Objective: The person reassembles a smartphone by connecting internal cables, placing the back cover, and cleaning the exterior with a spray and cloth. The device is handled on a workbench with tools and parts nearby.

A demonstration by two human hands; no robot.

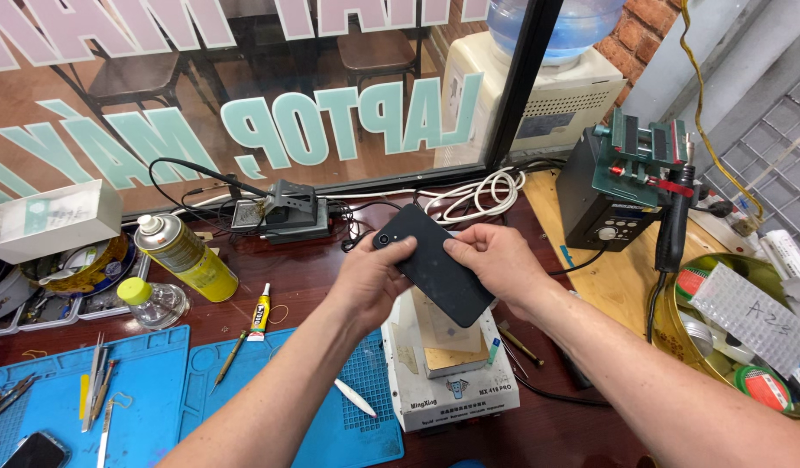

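Bench observation, from beside the worker: both bare hands hold a dark, flat rectangular smartphone (pixel 434 264), back side up, tilted so its camera corner points to about 10 o'clock. The left hand (pixel 369 277) is closed on the phone's upper-left end, thumb lying across the back; the right hand (pixel 495 260) is closed on the right edge, thumb pressed on the back as well. The phone hangs in the air directly above a white box-shaped heating plate unit (pixel 447 381) with a tan pad on top, not touching it. At 9 o'clock from the hands stand a yellow spray can (pixel 185 254) and a small clear bottle with a yellow-green cap (pixel 148 299); at 7 o'clock lie two blue silicone work mats (pixel 140 390) with tweezers (pixel 97 381) (fine tools, hard to tell apart). A black soldering station (pixel 603 208) sits at 2 o'clock. Risks as judged: the hold is by fingertips and thumbs only, so a slip would drop the phone onto the plate's hard edge; thumbs pushing against opposite ends could flex the thin body; the loose white cable (pixel 478 195) behind might snag a sleeve or wrist.
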